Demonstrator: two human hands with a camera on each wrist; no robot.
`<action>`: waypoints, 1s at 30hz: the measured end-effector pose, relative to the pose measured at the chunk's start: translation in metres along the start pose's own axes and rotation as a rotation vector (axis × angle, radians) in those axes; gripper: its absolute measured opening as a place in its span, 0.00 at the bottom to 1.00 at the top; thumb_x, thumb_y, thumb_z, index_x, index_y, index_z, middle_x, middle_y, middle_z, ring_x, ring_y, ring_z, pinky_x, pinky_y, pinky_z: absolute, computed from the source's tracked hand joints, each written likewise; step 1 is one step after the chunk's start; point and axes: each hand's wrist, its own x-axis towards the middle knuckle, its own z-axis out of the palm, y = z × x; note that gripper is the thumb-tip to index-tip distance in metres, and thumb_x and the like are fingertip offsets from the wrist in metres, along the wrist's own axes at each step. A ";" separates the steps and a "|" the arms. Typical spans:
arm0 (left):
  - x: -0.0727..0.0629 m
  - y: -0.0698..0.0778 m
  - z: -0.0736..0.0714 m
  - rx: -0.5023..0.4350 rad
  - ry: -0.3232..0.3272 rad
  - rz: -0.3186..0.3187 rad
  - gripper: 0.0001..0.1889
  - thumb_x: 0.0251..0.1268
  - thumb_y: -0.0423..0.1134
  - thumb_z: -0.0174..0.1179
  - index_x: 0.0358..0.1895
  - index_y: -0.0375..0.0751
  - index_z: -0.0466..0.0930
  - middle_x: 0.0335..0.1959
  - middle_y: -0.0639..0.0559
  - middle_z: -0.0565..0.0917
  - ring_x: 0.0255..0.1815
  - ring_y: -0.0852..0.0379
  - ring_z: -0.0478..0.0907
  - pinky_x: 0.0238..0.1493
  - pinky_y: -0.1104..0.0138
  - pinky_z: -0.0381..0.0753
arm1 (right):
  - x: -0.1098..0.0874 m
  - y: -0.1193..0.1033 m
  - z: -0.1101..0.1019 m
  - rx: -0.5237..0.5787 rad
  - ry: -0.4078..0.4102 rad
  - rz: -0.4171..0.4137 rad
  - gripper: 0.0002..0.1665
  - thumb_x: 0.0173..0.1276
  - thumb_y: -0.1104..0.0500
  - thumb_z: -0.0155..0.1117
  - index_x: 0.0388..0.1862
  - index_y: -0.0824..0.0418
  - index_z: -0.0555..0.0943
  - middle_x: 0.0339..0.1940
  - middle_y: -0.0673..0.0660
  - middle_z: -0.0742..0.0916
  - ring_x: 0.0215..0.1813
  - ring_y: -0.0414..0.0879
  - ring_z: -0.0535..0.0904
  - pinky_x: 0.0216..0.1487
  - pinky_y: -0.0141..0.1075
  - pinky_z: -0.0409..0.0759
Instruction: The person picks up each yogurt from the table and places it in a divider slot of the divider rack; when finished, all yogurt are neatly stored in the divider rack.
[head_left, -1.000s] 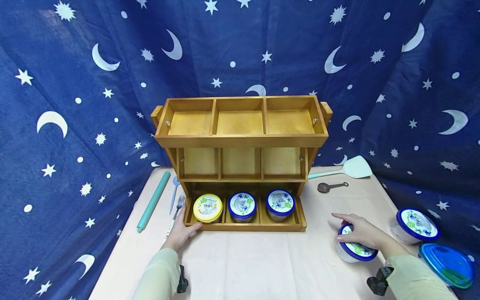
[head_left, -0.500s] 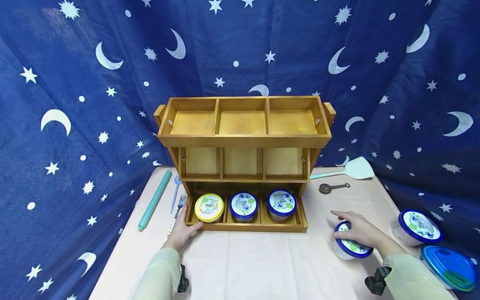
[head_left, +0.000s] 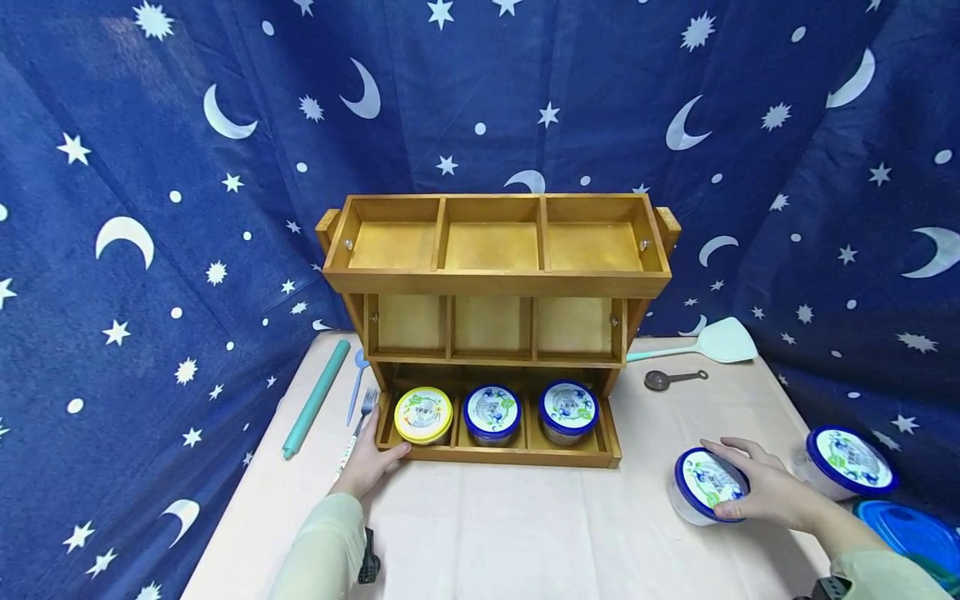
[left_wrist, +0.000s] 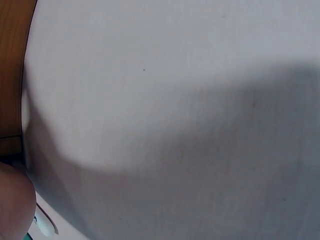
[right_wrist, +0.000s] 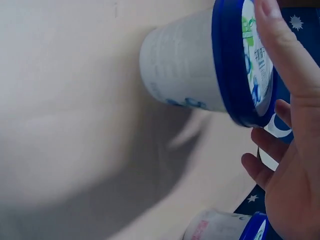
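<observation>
A three-tiered wooden box (head_left: 495,285) stands at the back of the table. My left hand (head_left: 367,462) holds the left front corner of its bottom tray, thumb along the front and fingers at the side; only a bit of this hand shows in the left wrist view. The bottom tray bears a yellow-lidded tub (head_left: 423,415) and two blue-lidded tubs. To the right, another blue-lidded plastic tub (head_left: 705,477) stands upright on the table. My right hand (head_left: 772,492) is at its right side, thumb over the lid's edge, fingers loosely spread and not wrapped round it.
Another blue-lidded tub (head_left: 847,461) and a blue-lidded container (head_left: 915,537) stand at the right edge. Behind lie a pale green spatula (head_left: 726,341) and a dark measuring spoon (head_left: 660,380). Left of the box are a teal roll (head_left: 317,400), a blue spoon (head_left: 356,392) and a fork (head_left: 365,408).
My right hand, earlier draped over the tub's lid, has drawn back to the right, uncovering more of the lid. The left hand keeps its place; the head view has shifted slightly.
</observation>
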 end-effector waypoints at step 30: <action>0.000 0.000 0.000 0.028 0.007 0.012 0.57 0.52 0.56 0.66 0.76 0.44 0.34 0.73 0.33 0.43 0.72 0.35 0.44 0.69 0.45 0.46 | 0.025 -0.048 -0.023 0.110 0.149 -0.108 0.65 0.39 0.47 0.81 0.73 0.62 0.56 0.62 0.69 0.64 0.58 0.64 0.63 0.48 0.60 0.66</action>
